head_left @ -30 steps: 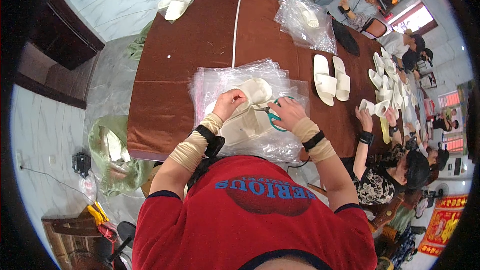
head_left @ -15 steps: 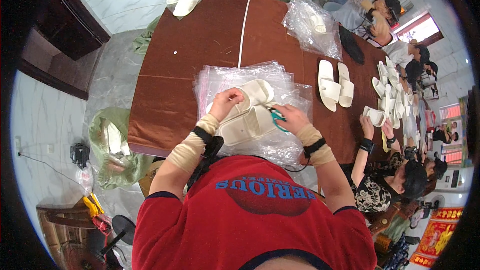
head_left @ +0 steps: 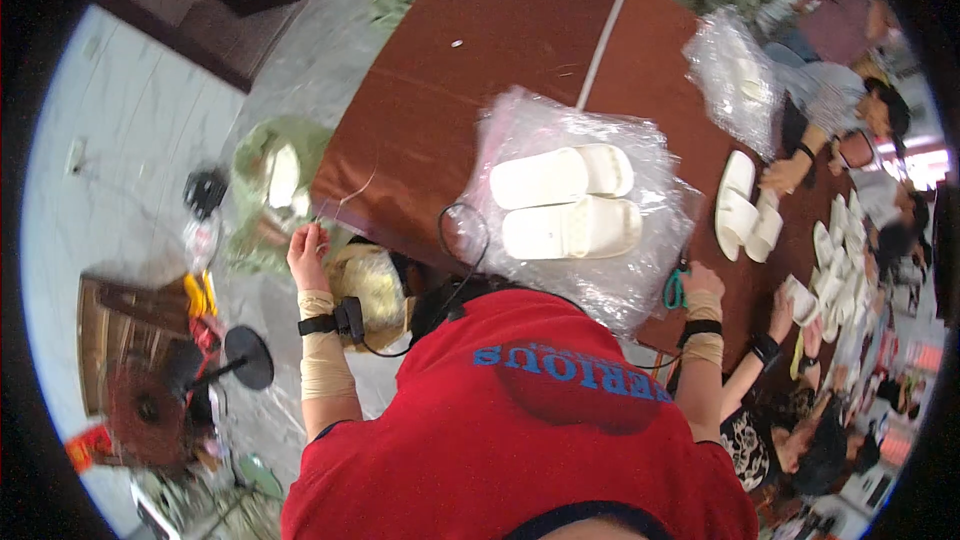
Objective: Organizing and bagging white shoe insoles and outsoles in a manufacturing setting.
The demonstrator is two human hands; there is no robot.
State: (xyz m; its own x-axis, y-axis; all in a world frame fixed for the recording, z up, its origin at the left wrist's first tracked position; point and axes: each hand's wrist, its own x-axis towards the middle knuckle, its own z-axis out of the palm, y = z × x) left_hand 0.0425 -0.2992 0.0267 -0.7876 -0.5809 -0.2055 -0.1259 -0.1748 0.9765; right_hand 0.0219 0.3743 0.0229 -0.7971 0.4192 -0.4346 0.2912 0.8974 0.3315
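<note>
A pair of white slippers, one [head_left: 540,178] behind the other [head_left: 535,232], lies side by side on a stack of clear plastic bags [head_left: 490,135]. My right hand [head_left: 704,283] is closed around teal-handled scissors [head_left: 675,289] at the right edge of the bags. Off the table's near left corner, my left hand [head_left: 308,246] holds its fingertips pinched together. Whatever may be between them is too small to name. A thin pale strand [head_left: 358,190] shows at the table edge close by.
The brown-covered table [head_left: 400,90] bears another slipper pair [head_left: 737,205], a bagged slipper [head_left: 750,85] and a slipper pile [head_left: 835,260] at right. Co-workers' hands [head_left: 790,175] reach in there. A green sack [head_left: 245,180], an open box [head_left: 368,285] and a fan [head_left: 150,405] stand left.
My left hand has left the slippers and swung out left past the table corner. My right hand has drawn away rightward with the scissors. The view has turned, shifting the table.
</note>
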